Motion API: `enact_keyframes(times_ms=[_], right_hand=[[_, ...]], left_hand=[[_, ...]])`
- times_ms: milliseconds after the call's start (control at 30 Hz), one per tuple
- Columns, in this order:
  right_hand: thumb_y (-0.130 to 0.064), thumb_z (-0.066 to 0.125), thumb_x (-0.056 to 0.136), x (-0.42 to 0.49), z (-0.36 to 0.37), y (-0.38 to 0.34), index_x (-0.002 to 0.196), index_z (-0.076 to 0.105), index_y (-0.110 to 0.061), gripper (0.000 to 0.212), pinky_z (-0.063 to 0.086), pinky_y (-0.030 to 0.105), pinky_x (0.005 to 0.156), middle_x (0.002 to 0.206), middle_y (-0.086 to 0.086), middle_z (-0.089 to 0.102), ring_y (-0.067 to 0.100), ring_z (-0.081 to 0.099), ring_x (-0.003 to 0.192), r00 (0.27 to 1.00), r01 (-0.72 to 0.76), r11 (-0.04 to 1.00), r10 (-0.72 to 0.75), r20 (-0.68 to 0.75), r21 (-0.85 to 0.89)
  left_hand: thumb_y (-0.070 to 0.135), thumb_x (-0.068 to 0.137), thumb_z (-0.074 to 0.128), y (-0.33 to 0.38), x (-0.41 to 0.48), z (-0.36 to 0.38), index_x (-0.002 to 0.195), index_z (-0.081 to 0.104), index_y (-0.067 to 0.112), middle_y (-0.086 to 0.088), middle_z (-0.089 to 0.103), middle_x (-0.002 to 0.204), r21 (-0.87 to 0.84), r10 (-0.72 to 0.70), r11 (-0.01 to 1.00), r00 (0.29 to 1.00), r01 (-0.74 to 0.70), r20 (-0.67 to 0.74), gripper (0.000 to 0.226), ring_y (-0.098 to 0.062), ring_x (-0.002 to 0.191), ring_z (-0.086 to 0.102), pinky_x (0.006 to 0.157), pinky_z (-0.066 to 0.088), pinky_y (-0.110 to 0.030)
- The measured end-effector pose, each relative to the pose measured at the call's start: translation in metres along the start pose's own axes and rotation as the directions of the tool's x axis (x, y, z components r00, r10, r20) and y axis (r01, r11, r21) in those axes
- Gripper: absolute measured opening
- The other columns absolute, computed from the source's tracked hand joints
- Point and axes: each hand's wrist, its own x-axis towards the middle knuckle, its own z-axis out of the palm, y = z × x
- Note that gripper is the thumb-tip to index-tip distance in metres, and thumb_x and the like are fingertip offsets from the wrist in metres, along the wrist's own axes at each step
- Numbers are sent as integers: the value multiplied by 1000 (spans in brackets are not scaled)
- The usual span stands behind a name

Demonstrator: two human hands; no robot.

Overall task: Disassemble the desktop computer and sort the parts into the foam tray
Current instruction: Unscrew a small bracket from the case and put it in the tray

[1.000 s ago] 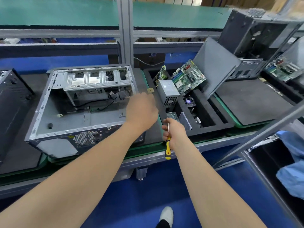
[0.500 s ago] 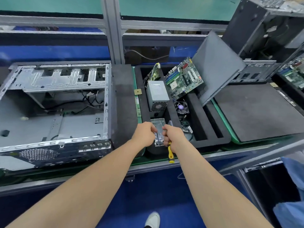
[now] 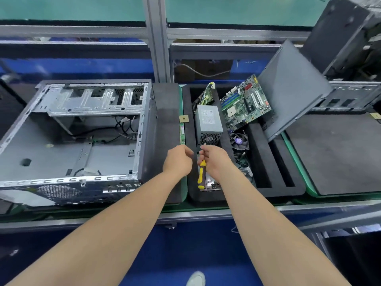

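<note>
The open desktop case (image 3: 72,141) lies on its side at the left, with black cables loose inside. To its right is the black foam tray (image 3: 288,188), which holds a grey power supply (image 3: 208,122), a green motherboard (image 3: 245,104), a cooler fan (image 3: 239,140) and a small metal bracket (image 3: 213,185) at its near end. My right hand (image 3: 216,162) grips a yellow-and-black screwdriver (image 3: 201,174) above the bracket, shaft pointing up. My left hand (image 3: 178,162) hovers just left of it, fingers loosely curled, with nothing seen in them.
A grey side panel (image 3: 288,89) leans against the tray's far right. A flat black foam pad (image 3: 340,153) lies further right. A narrow green board (image 3: 182,133) lies along the tray's left rim beside an upright foam block (image 3: 167,120). An aluminium post (image 3: 158,48) stands behind.
My left hand left the case and came to the tray. Half a second ago both hands held the metal bracket; now it lies in the tray and both hands have lifted off it.
</note>
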Motion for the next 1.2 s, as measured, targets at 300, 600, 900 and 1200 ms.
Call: enact_keyframes(times_ms=[300, 600, 900, 1200], right_hand=[[3, 50, 104, 16, 28, 33, 117, 57, 7, 15, 62, 39, 62, 92, 22, 64, 31, 71, 79, 993, -9, 987, -11, -120, -161], [-5, 76, 94, 18, 13, 41, 87, 64, 6, 18, 66, 41, 69, 82, 20, 73, 30, 77, 69, 978, 11, 920, -92, -188, -391], [-9, 70, 99, 0, 7, 40, 87, 60, 0, 19, 65, 42, 74, 84, 16, 68, 33, 73, 79, 983, 28, 931, -92, -159, -365], [-24, 69, 93, -41, 60, -1, 106, 68, -16, 15, 54, 35, 77, 100, 2, 73, 25, 70, 100, 821, 427, 720, -563, -100, -547]], left_hand=[[8, 99, 54, -26, -8, -14, 114, 71, 17, -2, 69, 121, -100, -103, 991, 988, 92, -112, 25, -17, 101, 60, 83, 47, -25], [8, 88, 68, -33, -20, -12, 116, 66, 26, -2, 60, 119, 249, -14, 968, 1000, 18, -16, 33, -26, 106, 60, 87, 54, -40], [15, 86, 69, -16, -22, -18, 125, 57, 20, -7, 56, 126, 364, 41, 930, 999, -38, -3, 41, -29, 117, 54, 97, 47, -40], [1, 96, 47, 28, -16, -86, 130, 62, 15, -7, 57, 132, 9, 340, 940, 937, -340, -77, 40, -21, 118, 57, 100, 43, -29]])
